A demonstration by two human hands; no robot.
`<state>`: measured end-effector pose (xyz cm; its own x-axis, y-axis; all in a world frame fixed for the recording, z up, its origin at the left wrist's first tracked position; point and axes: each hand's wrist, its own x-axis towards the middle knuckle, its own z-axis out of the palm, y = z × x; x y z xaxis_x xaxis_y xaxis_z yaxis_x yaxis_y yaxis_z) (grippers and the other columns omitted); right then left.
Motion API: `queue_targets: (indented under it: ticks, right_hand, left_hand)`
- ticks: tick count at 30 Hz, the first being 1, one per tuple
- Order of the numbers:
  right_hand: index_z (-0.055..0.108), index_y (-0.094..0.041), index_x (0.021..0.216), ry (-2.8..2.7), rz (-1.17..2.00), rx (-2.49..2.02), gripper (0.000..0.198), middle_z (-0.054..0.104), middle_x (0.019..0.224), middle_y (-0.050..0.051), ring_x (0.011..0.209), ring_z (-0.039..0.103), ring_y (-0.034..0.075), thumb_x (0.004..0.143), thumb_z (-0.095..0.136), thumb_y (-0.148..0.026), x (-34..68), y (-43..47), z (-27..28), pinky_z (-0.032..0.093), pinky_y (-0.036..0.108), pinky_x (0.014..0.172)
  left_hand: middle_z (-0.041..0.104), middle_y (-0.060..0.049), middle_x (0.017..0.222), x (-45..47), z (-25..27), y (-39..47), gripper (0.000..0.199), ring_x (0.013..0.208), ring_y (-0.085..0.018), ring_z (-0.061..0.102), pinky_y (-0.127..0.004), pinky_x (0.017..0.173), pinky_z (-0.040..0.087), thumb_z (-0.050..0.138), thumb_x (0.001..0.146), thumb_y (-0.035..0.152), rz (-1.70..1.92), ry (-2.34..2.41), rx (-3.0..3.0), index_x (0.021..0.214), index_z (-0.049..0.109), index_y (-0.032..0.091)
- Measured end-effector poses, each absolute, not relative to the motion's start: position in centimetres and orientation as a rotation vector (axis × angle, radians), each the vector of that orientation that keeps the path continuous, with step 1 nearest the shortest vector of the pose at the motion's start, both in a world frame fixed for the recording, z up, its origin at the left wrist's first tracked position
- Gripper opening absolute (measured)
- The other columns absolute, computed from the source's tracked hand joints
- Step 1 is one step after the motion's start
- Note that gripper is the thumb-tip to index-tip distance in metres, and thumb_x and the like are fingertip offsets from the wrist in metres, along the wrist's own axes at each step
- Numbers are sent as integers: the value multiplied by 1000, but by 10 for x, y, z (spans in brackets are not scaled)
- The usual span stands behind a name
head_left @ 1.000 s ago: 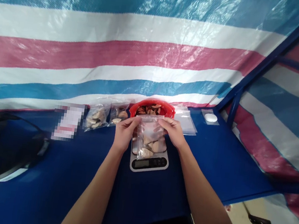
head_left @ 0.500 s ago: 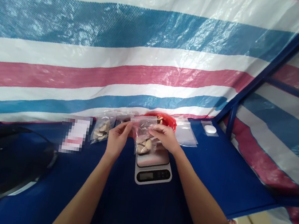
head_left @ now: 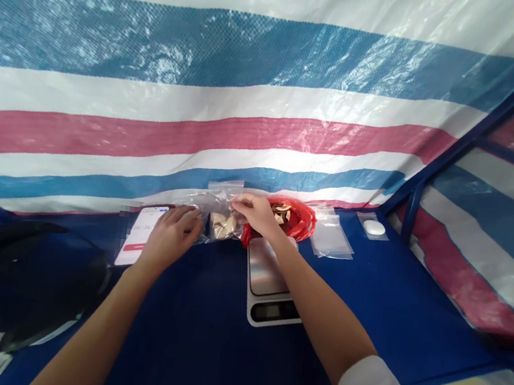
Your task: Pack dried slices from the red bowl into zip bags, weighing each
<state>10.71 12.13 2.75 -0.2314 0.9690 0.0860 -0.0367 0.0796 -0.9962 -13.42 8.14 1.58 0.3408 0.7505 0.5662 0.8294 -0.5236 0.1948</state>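
My right hand point(head_left: 257, 213) has its thumb and fingers closed on the right edge of a clear zip-lock bag point(head_left: 225, 189). Pale, dried-looking slices point(head_left: 223, 226) lie in the bottom of that bag, which is at the back of the blue table. My left hand point(head_left: 172, 236) is loosely bent, palm down, over another clear bag point(head_left: 201, 234) beside it. Its fingertips rest at this second bag, which the hand mostly covers. Below my right forearm stands a kitchen scale point(head_left: 266, 269) with a bare metal plate; the forearm hides part of its panel.
A red plastic bag point(head_left: 303, 221) holding brown and pale pieces lies behind the scale. Flat clear bags point(head_left: 333, 235) are to its right, then a white oval item point(head_left: 374, 227) on a small bag. A phone point(head_left: 141, 234) lies left, near a black object point(head_left: 22, 281). Striped sheeting point(head_left: 201, 109) hangs behind.
The zip-lock bag has moved from above the scale to the back left, beside the other bag. My left hand has left it and shifted left; my right hand still grips it.
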Motion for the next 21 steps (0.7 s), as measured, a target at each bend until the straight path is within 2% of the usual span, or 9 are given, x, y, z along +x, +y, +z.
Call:
queue_targets:
  ticks: [7,10,13,15,18,21]
  right_hand:
    - [75,-21,91,-1675,896,-1292,9,77,87,3,90,73,22,87,67,-23,90,128,30,58,36,86]
    - [75,-19,106,-1750,755,-1412,22,78,97,6,96,72,25,85,69,-21,93,121,37,55,38,93]
    - [68,-16,126,-1778,617,-1489,39,77,108,9,103,72,27,87,65,-20,98,109,43,54,40,97]
    - [63,-16,134,-1813,470,-1489,44,74,120,11,109,70,27,91,60,-20,98,100,45,53,41,100]
    - [61,-16,136,-1961,227,-1352,43,64,139,10,127,61,25,95,52,-17,91,88,43,48,37,108]
    - [63,-15,133,-2228,0,-1104,38,54,150,11,145,42,26,98,49,-19,78,82,33,35,40,120]
  left_hand:
    - [66,-18,129,-134,-2,83,42,117,-33,63,-51,104,52,45,100,41,-895,-1506,-2468,124,67,15]
    - [65,-17,130,-132,-4,83,42,119,-32,63,-49,105,51,45,100,41,-912,-1532,-2479,126,67,15]
    - [65,-17,131,-131,-4,83,43,121,-32,62,-49,107,50,44,100,41,-914,-1542,-2496,127,67,15]
    - [66,-16,131,-131,-4,83,43,122,-32,62,-49,108,49,44,101,41,-916,-1540,-2503,126,67,15]
    - [66,-15,131,-132,-2,84,44,123,-31,62,-48,109,49,41,102,42,-935,-1536,-2520,126,67,16]
    - [66,-15,131,-134,-2,87,46,123,-30,61,-49,109,49,37,103,42,-966,-1562,-2530,127,66,15]
